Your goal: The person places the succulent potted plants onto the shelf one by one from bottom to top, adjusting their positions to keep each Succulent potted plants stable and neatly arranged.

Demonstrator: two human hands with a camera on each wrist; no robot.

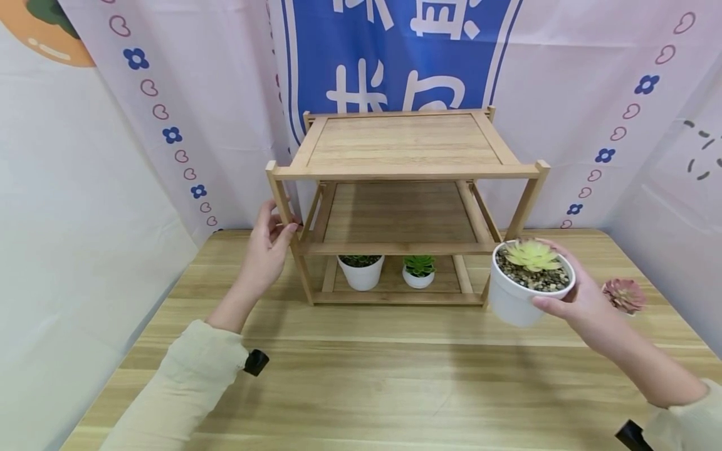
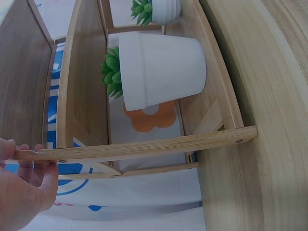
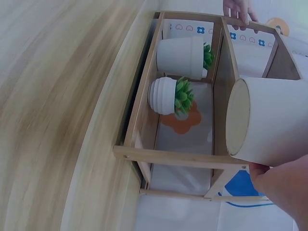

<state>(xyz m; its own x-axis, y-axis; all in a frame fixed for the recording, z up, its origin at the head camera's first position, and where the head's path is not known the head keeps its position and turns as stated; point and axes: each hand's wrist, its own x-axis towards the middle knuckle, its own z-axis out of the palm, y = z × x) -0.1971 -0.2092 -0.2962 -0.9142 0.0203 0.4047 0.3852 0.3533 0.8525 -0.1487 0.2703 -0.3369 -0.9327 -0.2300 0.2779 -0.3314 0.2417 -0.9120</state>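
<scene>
My right hand [image 1: 581, 294] grips a white pot [image 1: 516, 300] holding a pale yellow-green succulent [image 1: 531, 255] in pebbles. Upright, the pot is held in front of the right front post of a three-tier wooden shelf [image 1: 406, 170]. On the far left, my left hand [image 1: 267, 247] grips the shelf's left front post, thumb in front and fingers round behind, as the left wrist view also shows. The bottom tier carries a larger white pot [image 1: 361, 274] with a green plant and a small ribbed white pot [image 3: 162, 96] with a green succulent [image 3: 183, 96].
A reddish-pink succulent [image 1: 624, 295] stands on the wooden table [image 1: 361, 376] at the right, partly behind my right wrist. A printed cloth [image 1: 237, 94] with a blue panel hangs behind the shelf. White walls [image 1: 68, 207] flank the table.
</scene>
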